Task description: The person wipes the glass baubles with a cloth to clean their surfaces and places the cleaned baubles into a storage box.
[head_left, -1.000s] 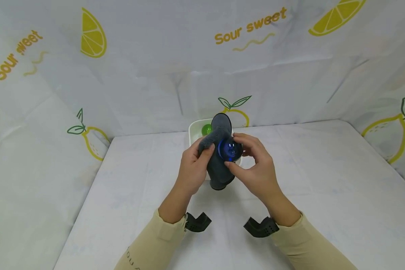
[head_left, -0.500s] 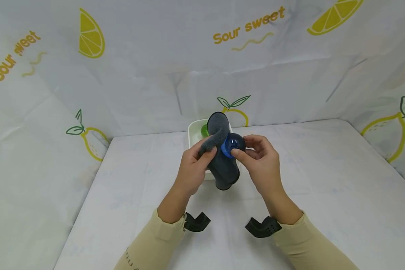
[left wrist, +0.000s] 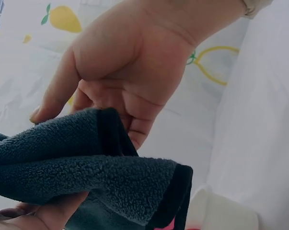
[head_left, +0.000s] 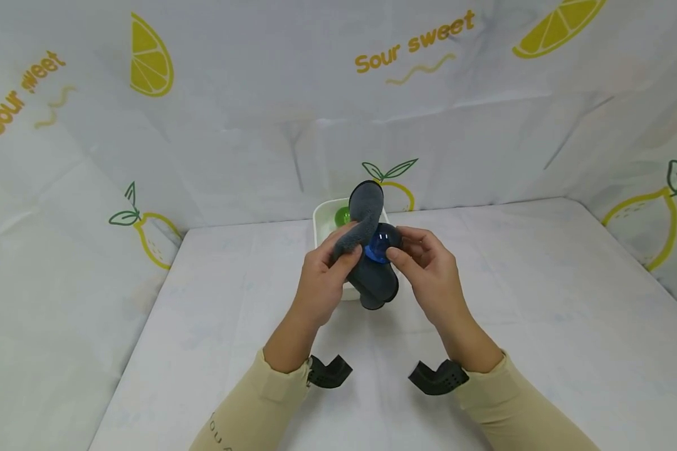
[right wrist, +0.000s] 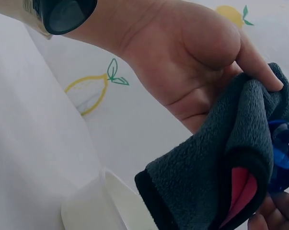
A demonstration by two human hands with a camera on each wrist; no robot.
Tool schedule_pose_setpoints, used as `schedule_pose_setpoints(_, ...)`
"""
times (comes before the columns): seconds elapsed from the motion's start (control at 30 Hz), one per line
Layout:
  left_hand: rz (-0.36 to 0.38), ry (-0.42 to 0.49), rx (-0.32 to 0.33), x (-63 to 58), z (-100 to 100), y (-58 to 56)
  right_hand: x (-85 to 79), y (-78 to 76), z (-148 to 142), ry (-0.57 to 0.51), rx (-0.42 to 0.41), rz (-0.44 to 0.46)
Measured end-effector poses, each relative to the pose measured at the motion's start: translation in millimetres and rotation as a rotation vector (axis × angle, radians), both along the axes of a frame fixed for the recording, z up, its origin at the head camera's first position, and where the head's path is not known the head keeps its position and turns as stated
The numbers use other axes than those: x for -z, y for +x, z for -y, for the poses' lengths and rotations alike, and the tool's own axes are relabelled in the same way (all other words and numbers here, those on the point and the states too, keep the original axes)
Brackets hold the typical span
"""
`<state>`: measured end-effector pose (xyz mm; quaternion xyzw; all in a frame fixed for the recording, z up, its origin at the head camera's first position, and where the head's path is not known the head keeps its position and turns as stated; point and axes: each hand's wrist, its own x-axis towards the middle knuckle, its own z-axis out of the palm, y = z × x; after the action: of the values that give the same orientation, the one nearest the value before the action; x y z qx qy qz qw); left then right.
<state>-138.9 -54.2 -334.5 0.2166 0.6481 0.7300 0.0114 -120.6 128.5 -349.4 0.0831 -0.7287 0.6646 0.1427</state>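
A dark grey fleecy cloth point(head_left: 375, 279) with black edging hangs folded from my left hand point(head_left: 324, 272), pinched between thumb and fingers. In the right wrist view, a pink-red underside shows inside the cloth's point(right wrist: 202, 153) fold. My right hand point(head_left: 435, 275) holds a clear blue ball point(head_left: 382, 243) against the cloth, its thumb on the near side. The ball point(right wrist: 282, 155) also appears at the right edge of the right wrist view. In the left wrist view the cloth point(left wrist: 96, 167) hides the ball.
A white container point(head_left: 323, 216) stands behind the hands, partly covered by them, with a green ball point(head_left: 342, 217) inside. The white tabletop point(head_left: 248, 300) meets a lemon-printed cloth backdrop point(head_left: 231, 156) at the back and sides.
The right hand moved slightly right, then back left with the blue ball, which has turned against the cloth. The cloth's lower end has shifted right and up. The left hand stays nearly in place.
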Motion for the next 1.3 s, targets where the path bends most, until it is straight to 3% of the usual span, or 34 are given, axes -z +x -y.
schedule_pose_setpoints(0.2,0.066,0.048,0.026,-0.2,1.4,0.2,-2.2,1.8,-2.0,0.034,-0.044,-0.084)
schedule_pose_setpoints(0.4,0.078,0.039,0.019,1.3,0.8,-0.7,-2.2,0.7,-2.2,0.020,-0.088,-0.200)
schedule_pose_setpoints(0.63,0.099,0.058,0.012,1.1,-0.1,-1.5,-1.3,1.3,-1.2,-0.123,-0.064,-0.161)
schedule_pose_setpoints(1.0,0.120,0.176,-0.014,1.0,-1.8,-0.6,7.2,2.8,11.8,0.108,0.066,-0.333)
schedule_pose_setpoints(1.13,0.110,0.150,-0.014,1.1,-1.8,-0.4,8.4,2.2,13.7,0.180,0.094,-0.343)
schedule_pose_setpoints(1.3,0.095,0.094,0.000,0.6,-0.6,0.2,10.1,0.5,9.5,0.160,0.084,-0.309)
